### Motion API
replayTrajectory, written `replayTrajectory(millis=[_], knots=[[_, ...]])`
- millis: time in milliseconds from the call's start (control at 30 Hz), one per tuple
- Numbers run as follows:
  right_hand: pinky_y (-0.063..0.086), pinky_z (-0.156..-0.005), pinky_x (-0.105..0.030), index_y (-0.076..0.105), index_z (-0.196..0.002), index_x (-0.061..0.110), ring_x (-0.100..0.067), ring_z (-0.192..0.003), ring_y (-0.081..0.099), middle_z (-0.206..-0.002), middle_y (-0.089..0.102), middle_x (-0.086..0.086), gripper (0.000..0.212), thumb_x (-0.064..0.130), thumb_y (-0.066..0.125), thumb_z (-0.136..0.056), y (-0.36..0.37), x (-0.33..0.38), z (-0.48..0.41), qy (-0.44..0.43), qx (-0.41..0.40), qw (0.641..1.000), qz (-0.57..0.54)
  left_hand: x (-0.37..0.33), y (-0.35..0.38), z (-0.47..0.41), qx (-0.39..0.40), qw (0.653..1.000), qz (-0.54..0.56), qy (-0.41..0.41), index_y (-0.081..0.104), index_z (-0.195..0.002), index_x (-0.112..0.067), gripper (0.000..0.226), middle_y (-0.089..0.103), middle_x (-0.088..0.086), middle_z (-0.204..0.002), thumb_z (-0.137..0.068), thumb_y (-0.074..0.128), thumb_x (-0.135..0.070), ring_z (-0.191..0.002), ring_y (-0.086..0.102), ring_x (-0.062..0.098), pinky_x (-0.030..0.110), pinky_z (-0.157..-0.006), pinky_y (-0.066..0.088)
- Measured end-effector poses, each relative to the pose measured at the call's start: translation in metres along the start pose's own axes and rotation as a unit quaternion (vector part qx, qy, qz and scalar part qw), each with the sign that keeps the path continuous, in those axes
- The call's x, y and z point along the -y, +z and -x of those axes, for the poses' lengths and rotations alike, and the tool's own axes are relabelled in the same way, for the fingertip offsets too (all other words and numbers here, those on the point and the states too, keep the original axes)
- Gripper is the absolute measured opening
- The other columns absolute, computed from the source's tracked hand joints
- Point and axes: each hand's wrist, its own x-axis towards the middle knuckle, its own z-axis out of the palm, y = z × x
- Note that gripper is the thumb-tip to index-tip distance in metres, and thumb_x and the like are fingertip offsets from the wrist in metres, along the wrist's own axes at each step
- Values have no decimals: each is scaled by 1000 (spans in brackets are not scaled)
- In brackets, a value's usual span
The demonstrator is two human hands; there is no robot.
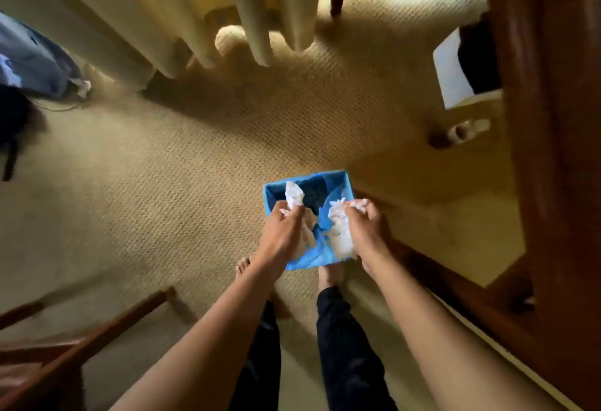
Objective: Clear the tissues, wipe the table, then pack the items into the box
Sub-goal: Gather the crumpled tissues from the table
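The left grip (281,232), right grip (366,227) and their tissues (340,235) hide much of the bin (270,194). The right edge crops the counter (553,150); small items (463,131) beside it are too blurred to identify.

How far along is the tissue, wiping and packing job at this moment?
Done: crumpled tissues are gathered, one wad in the left grip, one in the right grip. In hand: both wads are held over the blue lined bin on the carpet, not yet released. Left: dropping them, then the wiping and packing steps; neither grip holds a cloth, and a white crumpled scrap at far left may need collecting.
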Motion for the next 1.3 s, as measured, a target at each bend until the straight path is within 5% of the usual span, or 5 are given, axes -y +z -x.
replayTrajectory(millis=[133, 333, 467, 867, 1300], knots=[[41, -62, -17, 65, -107, -3, -21, -88, 61, -100, 70, -12, 18, 8, 63, -94, 33, -33, -53, -32, -43, 998, 33, 41, 16, -61, 18, 999, -25, -20, 63, -89, -18, 21, 70, 2, -74, -99, 58, -36, -55, 65, 11, 26, -51, 50], [42, -111, -39, 54, -140, 21, -24, -130, 54, -142, 58, -7, 64, 52, 61, -85, 70, -79, -85, -39, -7, 992, 119, 78, 4, -91, 30, 996, -76, 23, 68, -124, -23, 39, 74, -12, -110, -94, 61, -47, -96, 68, -3, 28, -89, 54], [31, -119, -35, 40, -155, 16, -26, -146, 39, -159, 42, -10, 63, 36, 61, -99, 70, -83, -82, -54, 36, 983, 174, 82, -25, -83, -25, 983, -137, 118, 72, -116, -23, 23, 75, -11, -105, -95, 62, -20, -93, 70, 3, 21, -83, 54], [43, -108, -47, 53, -138, 16, -30, -128, 52, -137, 57, -9, 48, 12, 61, -91, 11, -88, -74, -98, -86, 956, 262, 106, -50, -91, -6, 973, -226, -38, 46, -142, -31, 62, 64, 0, -123, -88, 75, -43, -105, 68, 20, 41, -92, 56], [49, -97, -38, 59, -140, 19, -33, -121, 61, -131, 67, -12, 43, 7, 53, -99, 15, -68, -91, -74, -81, 939, 327, 92, -43, -121, -33, 977, -207, 26, 65, -100, -39, 32, 78, -5, -76, -80, 57, -16, -69, 76, 18, 47, -74, 64]])
